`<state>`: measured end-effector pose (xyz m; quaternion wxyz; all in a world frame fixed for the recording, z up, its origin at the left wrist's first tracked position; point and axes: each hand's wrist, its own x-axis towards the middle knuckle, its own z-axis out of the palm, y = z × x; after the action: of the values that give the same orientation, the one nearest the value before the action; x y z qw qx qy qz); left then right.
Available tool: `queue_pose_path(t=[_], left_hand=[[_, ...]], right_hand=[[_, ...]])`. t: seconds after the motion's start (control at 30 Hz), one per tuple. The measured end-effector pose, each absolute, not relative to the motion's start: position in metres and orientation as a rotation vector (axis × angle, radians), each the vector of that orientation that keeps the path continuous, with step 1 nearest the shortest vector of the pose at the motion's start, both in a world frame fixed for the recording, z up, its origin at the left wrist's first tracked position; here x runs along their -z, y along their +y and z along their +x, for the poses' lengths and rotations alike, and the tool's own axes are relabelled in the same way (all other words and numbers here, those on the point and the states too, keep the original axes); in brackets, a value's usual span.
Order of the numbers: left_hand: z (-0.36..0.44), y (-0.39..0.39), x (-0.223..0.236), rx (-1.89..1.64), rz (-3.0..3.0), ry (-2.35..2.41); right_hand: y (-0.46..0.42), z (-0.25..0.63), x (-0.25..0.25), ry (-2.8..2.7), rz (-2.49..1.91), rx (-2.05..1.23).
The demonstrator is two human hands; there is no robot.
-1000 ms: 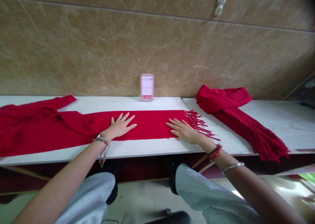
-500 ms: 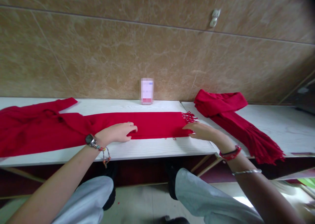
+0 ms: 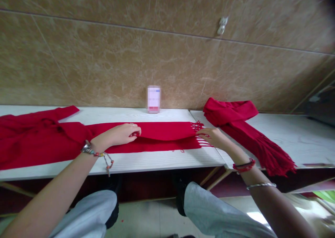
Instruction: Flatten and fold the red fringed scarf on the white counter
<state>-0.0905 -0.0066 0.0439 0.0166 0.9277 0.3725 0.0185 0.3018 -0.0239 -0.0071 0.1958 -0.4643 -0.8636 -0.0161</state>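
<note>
A long red scarf (image 3: 162, 130) stretches across the white table, its fringed end to the right and its bunched part at the far left. My left hand (image 3: 120, 135) pinches the upper layer near the scarf's middle. By the fringe, my right hand (image 3: 210, 136) pinches the same layer's corner. Between the hands the near edge of that layer is lifted and folded back a little, and the lower layer shows beneath it. Fringe strands of the lower layer stick out under my right hand.
Another red scarf (image 3: 243, 130), loosely folded with its fringe over the front edge, lies to the right. A phone-like device with a blurred screen (image 3: 153, 99) leans on the brown marbled wall (image 3: 110, 56). The white table (image 3: 157, 161) has a seam right of centre.
Both hands have closed on the near edge of the scarf's top layer and raised it away from me. The lower layer and its fringe have come into sight.
</note>
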Motion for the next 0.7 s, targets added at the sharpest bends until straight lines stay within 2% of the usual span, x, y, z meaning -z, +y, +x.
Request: queue_pose_path(t=[0.13,0.23,0.3,0.5,0.7], left_hand=[[-0.092,-0.014,-0.055,-0.094,2.765,1.05],[-0.086,-0.022,-0.049,0.147,2.646,0.985],[-0.081,-0.026,-0.041,0.284,2.611,0.992],[-0.077,-0.027,-0.037,0.271,2.738,1.037],[-0.077,-0.026,-0.043,0.164,2.892,1.074]], right_hand=[[-0.03,0.309,0.0,-2.257,-1.259,-0.183],[-0.036,0.31,0.001,-2.476,-1.263,-0.402],[-0.039,0.309,0.005,-2.608,-1.293,-0.423],[-0.038,0.31,0.016,-2.549,-1.337,-0.003],[-0.035,0.31,0.018,-2.418,-1.022,0.413]])
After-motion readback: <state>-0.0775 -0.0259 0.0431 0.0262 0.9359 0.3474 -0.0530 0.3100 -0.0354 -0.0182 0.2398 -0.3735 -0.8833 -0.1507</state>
